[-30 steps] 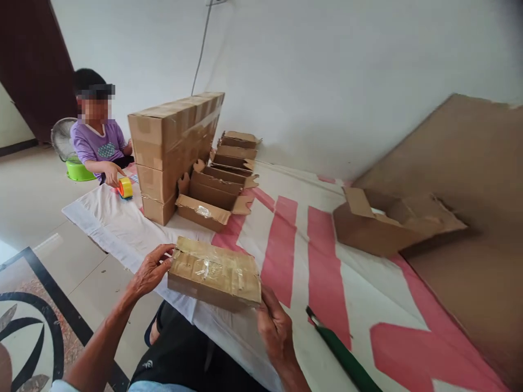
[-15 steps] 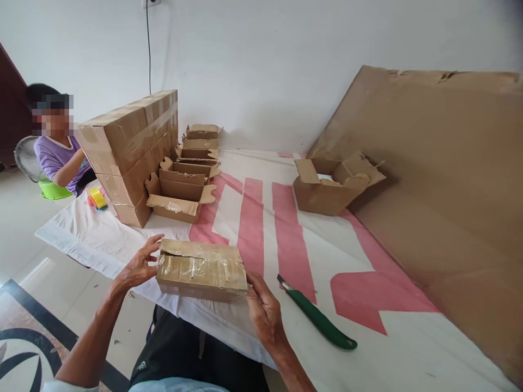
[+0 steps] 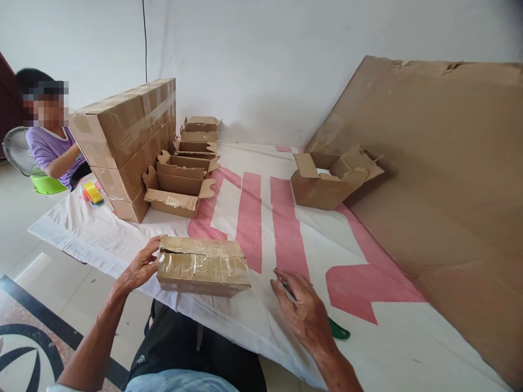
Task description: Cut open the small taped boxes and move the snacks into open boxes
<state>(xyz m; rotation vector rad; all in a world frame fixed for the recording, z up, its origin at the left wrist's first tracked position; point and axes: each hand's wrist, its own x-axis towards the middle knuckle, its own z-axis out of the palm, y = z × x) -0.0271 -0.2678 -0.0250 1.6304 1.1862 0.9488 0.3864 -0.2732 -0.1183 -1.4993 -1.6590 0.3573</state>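
Note:
In front of me, near the table's front edge, lies a closed cardboard box with shiny clear tape on its top and a narrow gap along the flaps. My left hand grips its left end, with the fingertips at the far corner. My right hand is apart from the box, over a green-handled utility knife lying on the cloth. Its thumb and fingers are apart around the knife's front part. The palm covers most of the knife; the handle's rear end shows beyond the wrist.
Stacked taped boxes stand at the left, beside a row of open boxes. An open box holding something white sits before a big leaning cardboard sheet. Tape rolls lie at the left edge. A person sits beyond.
My right hand has let go of the box's right end and moved right, over the knife. My left hand stays on the box. The view has shifted slightly.

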